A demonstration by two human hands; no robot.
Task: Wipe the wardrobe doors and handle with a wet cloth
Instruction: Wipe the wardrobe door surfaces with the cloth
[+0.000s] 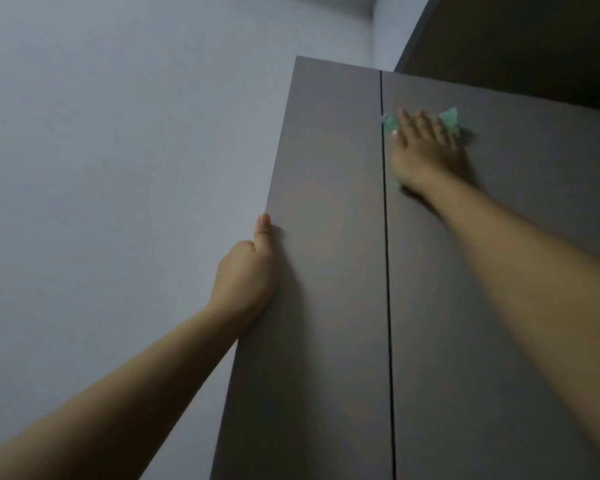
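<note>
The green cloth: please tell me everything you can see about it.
The green cloth is pale mint green, looks soft and is crumpled. It lies flat against the right wardrobe door, high up near the dark gap between the doors. The right hand presses on it with spread, straight fingers and covers most of it. Only bits show: above the fingers, at the left by the gap, and a small edge below the palm. Whether it is wet cannot be told.
</note>
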